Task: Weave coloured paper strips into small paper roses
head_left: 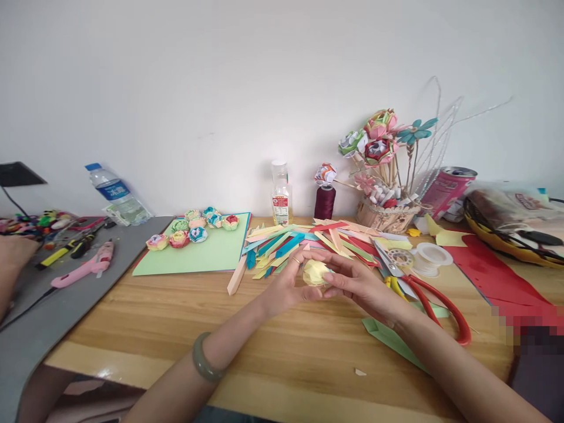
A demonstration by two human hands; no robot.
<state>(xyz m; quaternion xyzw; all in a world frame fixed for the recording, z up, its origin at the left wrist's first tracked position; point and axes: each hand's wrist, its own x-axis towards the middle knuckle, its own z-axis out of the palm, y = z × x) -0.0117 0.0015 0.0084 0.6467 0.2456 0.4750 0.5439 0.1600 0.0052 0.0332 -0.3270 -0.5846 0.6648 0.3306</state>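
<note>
Between my two hands is a small pale yellow paper flower [315,272], round and folded. My left hand [293,279] curls around its left side, thumb below and fingers over the top. From the right, my right hand [355,281] pinches it with thumb and fingers. Just behind my hands lies a loose heap of coloured paper strips [282,249]. Several finished paper flowers [179,238] rest on a light green sheet [211,252] to the left. Red-handled scissors [434,299] lie to the right, close to my right forearm.
A pink glue gun [86,267] lies on the grey mat [118,258], where another person's hand [15,258] shows at the far left. Along the wall stand a glass bottle [281,194], a purple thread spool [325,202] and a basket of paper flowers [385,214]. Red paper [502,276] lies right.
</note>
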